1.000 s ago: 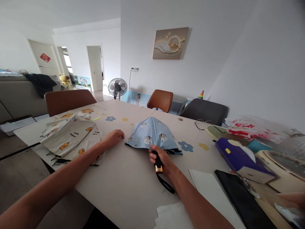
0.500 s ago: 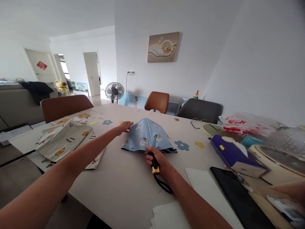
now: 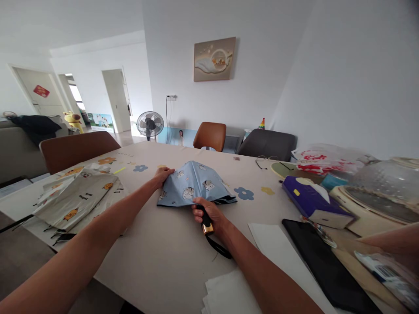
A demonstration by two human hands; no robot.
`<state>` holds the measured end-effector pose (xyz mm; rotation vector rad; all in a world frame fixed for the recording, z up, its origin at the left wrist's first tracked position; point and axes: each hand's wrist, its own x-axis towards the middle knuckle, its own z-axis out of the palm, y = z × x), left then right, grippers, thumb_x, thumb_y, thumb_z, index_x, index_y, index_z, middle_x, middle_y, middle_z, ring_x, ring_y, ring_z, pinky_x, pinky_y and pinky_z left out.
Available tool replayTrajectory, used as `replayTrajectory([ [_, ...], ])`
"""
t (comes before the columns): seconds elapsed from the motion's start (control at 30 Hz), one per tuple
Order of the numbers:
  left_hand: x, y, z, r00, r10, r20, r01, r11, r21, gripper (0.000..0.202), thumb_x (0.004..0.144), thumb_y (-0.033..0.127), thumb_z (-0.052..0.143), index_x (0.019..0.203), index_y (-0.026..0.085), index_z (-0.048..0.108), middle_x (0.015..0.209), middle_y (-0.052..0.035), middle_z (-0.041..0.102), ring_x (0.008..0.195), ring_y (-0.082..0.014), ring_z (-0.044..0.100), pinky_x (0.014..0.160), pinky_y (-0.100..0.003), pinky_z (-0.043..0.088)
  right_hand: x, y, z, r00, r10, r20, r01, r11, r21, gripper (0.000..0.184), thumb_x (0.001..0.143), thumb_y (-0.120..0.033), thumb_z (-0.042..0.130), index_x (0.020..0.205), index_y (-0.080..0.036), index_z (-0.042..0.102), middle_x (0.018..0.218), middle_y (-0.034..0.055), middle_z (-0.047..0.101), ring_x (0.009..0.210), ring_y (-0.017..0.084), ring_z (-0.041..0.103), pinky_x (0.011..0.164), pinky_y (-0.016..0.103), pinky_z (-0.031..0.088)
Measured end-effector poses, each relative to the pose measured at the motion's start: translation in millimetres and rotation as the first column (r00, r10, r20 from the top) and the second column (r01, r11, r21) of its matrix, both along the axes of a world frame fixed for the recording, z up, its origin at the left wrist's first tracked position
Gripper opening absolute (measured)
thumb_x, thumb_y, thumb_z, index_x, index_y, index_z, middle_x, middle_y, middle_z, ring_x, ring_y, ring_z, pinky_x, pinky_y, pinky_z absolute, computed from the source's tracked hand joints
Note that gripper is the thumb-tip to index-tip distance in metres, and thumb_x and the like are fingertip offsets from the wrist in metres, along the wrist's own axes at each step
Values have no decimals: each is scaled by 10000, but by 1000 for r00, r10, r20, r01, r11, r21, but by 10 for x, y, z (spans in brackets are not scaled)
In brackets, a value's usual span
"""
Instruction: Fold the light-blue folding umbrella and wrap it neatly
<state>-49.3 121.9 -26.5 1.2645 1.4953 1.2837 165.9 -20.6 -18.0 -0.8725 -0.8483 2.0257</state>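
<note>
A light blue folding umbrella [image 3: 199, 179] with cartoon animal prints lies partly folded on the table, its canopy loose and its dark lining showing along the lower edge. My right hand [image 3: 209, 214] is wrapped round its black handle, which has a gold-coloured end and a black wrist strap [image 3: 219, 248]. At the canopy's left side, my left hand [image 3: 164, 175] has its fingers closed on the fabric; the fingertips are partly hidden. Left of my left forearm, a cream umbrella [image 3: 78, 196] with orange and yellow cartoon prints lies loosely folded near the table edge.
The pale table [image 3: 153, 261] has flower prints. At right are white paper sheets [image 3: 268, 244], a black tablet-like slab [image 3: 321, 261], a purple tissue box [image 3: 310, 200], glasses [image 3: 262, 163] and a plastic bag [image 3: 327, 159]. Another person's forearm [image 3: 393, 240] enters at right. Chairs [image 3: 209, 136] stand behind.
My view has turned slightly to the right, so the scene sits further left. Both hands keep their places on the blue umbrella, which looks nearly the same.
</note>
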Motion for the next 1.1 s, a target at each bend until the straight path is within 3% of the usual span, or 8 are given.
replayTrajectory([
  [0.17, 313, -270, 190, 965, 169, -200, -120, 964, 239, 172, 649, 261, 618, 793, 201, 544, 819, -13, 553, 876, -185, 496, 773, -309, 372, -25, 19, -33, 1000, -29, 12, 29, 1000, -2, 143, 709, -240, 569, 649, -149, 476, 467, -61, 406, 344, 32, 322, 310, 159, 294],
  [0.23, 458, -476, 271, 869, 136, -476, 80, 910, 406, 149, 708, 253, 556, 847, 201, 568, 827, -37, 569, 872, -203, 503, 784, -344, 390, -41, 28, -42, 997, -79, 17, 79, 997, -8, 129, 690, -217, 583, 655, -144, 482, 518, -49, 452, 347, 22, 323, 303, 158, 294],
  [0.3, 569, -687, 325, 750, 43, -660, 367, 803, 469, 241, 738, 153, 468, 934, 221, 591, 963, -44, 581, 970, -200, 486, 846, -346, 388, -53, 33, -49, 993, -112, 25, 112, 994, 0, 119, 678, -203, 589, 655, -136, 493, 552, -43, 477, 350, 16, 325, 299, 158, 298],
  [0.4, 624, -915, 360, 545, -73, -836, 675, 630, 385, 469, 708, 27, 381, 1069, 255, 575, 1239, -11, 499, 1172, -193, 392, 984, -368, 299, -63, 31, -54, 993, -112, 30, 111, 994, 16, 114, 666, -198, 600, 658, -134, 506, 553, -44, 481, 355, 20, 341, 295, 160, 306],
  [0.47, 599, -990, 372, 434, -139, -890, 767, 574, 285, 541, 708, 17, 381, 1157, 280, 528, 1316, 8, 444, 1247, -199, 328, 1037, -401, 221, -67, 24, -52, 993, -110, 30, 109, 994, 28, 117, 655, -195, 610, 659, -136, 509, 553, -42, 487, 356, 25, 353, 295, 163, 312],
  [0.73, 482, -1134, 459, 276, -304, -912, 835, 546, 71, 677, 704, 240, 599, 1322, 332, 339, 1413, -9, 306, 1322, -265, 176, 1053, -492, 106, -68, 7, -36, 994, -94, 60, 90, 994, 59, 130, 645, -222, 632, 686, -128, 552, 562, -21, 520, 362, 35, 387, 298, 165, 324],
  [0.87, 515, -1160, 382, 261, -211, -942, 823, 559, 103, 728, 668, 320, 649, 1318, 328, 323, 1414, -25, 304, 1325, -264, 165, 1049, -517, 13, -65, 24, -51, 995, -57, 76, 54, 998, 45, 149, 668, -247, 617, 627, -129, 537, 488, -36, 465, 356, 37, 371, 303, 162, 324],
  [1.1, 556, -1153, 189, 262, -2, -965, 764, 611, 206, 606, 745, 65, 459, 1304, 275, 357, 1387, -21, 356, 1321, -207, 190, 1064, -469, -13, -82, -14, -6, 994, -95, 55, 91, 993, 70, 130, 675, -222, 611, 646, -136, 517, 537, -40, 466, 364, 32, 361, 300, 167, 326],
])
